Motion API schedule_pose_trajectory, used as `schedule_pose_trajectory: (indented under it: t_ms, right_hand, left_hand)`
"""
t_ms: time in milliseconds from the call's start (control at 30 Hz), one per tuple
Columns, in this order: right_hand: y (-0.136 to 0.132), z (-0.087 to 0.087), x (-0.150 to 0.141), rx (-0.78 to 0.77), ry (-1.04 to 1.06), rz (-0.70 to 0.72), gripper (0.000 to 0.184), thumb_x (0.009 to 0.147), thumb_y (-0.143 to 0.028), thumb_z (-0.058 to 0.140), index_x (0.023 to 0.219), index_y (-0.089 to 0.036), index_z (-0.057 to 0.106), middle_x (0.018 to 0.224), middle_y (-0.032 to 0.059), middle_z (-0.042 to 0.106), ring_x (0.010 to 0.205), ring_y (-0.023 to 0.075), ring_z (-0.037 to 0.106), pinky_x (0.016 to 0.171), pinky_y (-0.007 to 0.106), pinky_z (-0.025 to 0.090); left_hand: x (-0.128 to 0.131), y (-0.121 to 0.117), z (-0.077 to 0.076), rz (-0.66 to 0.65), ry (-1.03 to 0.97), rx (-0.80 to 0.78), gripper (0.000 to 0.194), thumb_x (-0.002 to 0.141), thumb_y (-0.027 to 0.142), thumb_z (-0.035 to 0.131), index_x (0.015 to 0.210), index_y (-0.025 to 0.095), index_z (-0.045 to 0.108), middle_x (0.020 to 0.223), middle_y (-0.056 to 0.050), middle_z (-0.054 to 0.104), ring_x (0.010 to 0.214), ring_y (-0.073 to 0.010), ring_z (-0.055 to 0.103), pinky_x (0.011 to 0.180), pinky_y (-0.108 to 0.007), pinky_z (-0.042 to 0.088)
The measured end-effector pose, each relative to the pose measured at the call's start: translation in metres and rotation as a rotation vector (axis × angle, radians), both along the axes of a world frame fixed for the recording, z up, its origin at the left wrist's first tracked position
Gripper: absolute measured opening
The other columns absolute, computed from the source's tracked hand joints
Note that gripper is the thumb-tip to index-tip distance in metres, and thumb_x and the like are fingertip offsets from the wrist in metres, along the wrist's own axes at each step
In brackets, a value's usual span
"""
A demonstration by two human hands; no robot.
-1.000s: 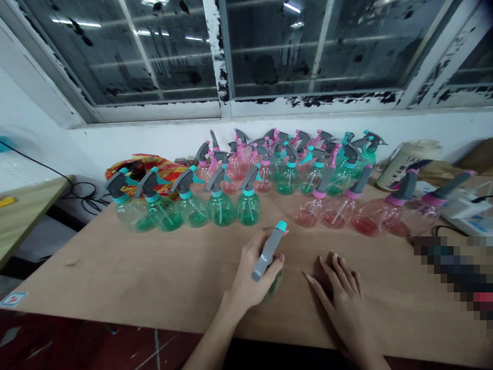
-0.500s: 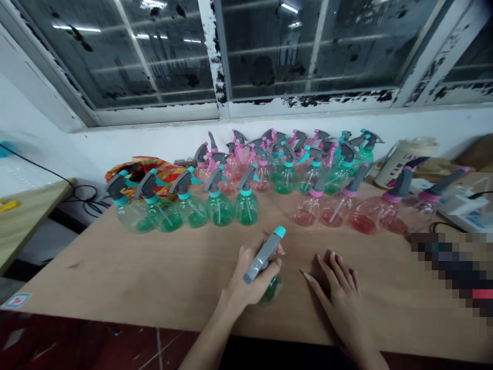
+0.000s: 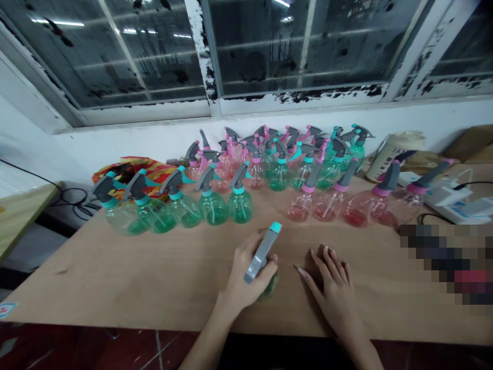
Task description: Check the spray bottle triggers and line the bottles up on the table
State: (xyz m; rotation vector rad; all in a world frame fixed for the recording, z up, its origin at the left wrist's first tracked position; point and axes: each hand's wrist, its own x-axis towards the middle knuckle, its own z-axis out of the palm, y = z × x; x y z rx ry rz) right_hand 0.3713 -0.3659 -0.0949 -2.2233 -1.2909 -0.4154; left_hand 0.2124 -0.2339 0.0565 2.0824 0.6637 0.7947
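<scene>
My left hand is closed around the neck of a spray bottle with a grey trigger head and a teal nozzle that points away from me. Most of its green body is hidden under the hand. Flat on the table to the right lies my right hand, fingers spread and holding nothing. Beyond my left hand stands a row of green spray bottles with teal collars. Ahead of my right hand, a row of pink spray bottles holds a little reddish liquid.
More pink and green spray bottles crowd the back by the wall. A red and yellow cloth or bag lies at the back left. At right are a beige container and a white power strip with cables. The wooden table ends near me.
The whole view has shifted slightly left and up as the head turned a little. My left hand keeps its hold on the spray bottle, and my right hand still rests flat.
</scene>
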Motion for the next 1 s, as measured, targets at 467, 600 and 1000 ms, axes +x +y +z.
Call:
schedule_pose_trajectory:
  t_ms: [467, 600, 1000]
  right_hand:
    - [0.0, 0.002, -0.001, 0.003, 0.033, 0.001, 0.071, 0.091, -0.066, 0.026, 0.126, -0.013, 0.057, 0.14, 0.021, 0.05, 0.136, 0.0342, 0.037, 0.106, 0.059, 0.03]
    - [0.0, 0.001, 0.0, 0.01, 0.04, 0.0, 0.071, 0.091, -0.066, 0.027, 0.126, -0.013, 0.057, 0.139, 0.0212, 0.051, 0.135, 0.0345, 0.039, 0.106, 0.059, 0.03]
    - [-0.002, 0.002, -0.001, 0.012, 0.058, 0.01, 0.07, 0.091, -0.066, 0.027, 0.127, -0.013, 0.056, 0.14, 0.0214, 0.049, 0.136, 0.034, 0.037, 0.105, 0.059, 0.03]
  left_hand:
    - [0.013, 0.004, -0.007, 0.009, -0.119, -0.096, 0.037, 0.079, 0.011, 0.054, 0.113, 0.021, 0.06, 0.11, -0.007, 0.067, 0.103, -0.0229, 0.065, 0.087, -0.037, 0.053]
    - [0.015, 0.009, -0.007, 0.003, -0.102, -0.106, 0.03, 0.077, 0.01, 0.055, 0.104, 0.022, 0.062, 0.102, -0.004, 0.068, 0.091, -0.0198, 0.067, 0.081, -0.033, 0.052]
    - [0.017, 0.011, -0.006, 0.043, -0.128, -0.116, 0.007, 0.079, 0.018, 0.058, 0.085, 0.02, 0.06, 0.083, -0.002, 0.068, 0.078, -0.0186, 0.068, 0.074, -0.033, 0.052]
